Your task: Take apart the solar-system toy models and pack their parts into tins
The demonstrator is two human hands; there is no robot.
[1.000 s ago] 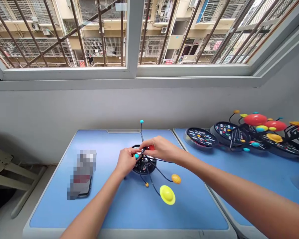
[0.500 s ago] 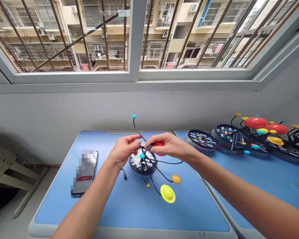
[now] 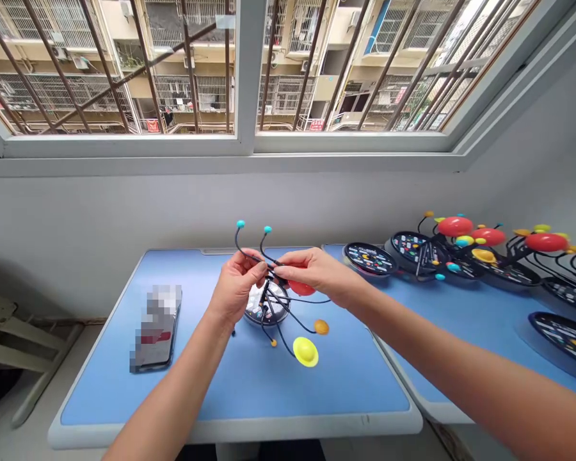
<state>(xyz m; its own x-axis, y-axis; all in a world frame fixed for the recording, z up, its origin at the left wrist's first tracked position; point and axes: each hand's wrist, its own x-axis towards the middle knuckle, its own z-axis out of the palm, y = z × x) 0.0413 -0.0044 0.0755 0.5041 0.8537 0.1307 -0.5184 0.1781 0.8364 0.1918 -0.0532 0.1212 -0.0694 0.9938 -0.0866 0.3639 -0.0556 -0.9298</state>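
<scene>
A small solar-system model point(image 3: 269, 304) with a round black base stands in the middle of the blue table point(image 3: 249, 390). Thin black wire arms fan out from its hub, ending in a yellow ringed ball point(image 3: 306, 351), an orange ball point(image 3: 321, 326), a tiny orange bead and two teal beads point(image 3: 240, 224) raised above. My left hand point(image 3: 235, 288) pinches the wire arms at the hub. My right hand point(image 3: 307, 269) grips the hub with the red ball point(image 3: 301, 288) under its fingers.
A phone point(image 3: 156, 330) lies face up at the table's left. On the adjoining table to the right stand several finished models point(image 3: 454, 246) and black discs point(image 3: 370, 257). A grey wall and barred window rise behind. A folded stand lies on the floor at left.
Both hands have risen from the base to the hub. A second teal-tipped arm now stands up beside the first. The camera has shifted a little to the right.
</scene>
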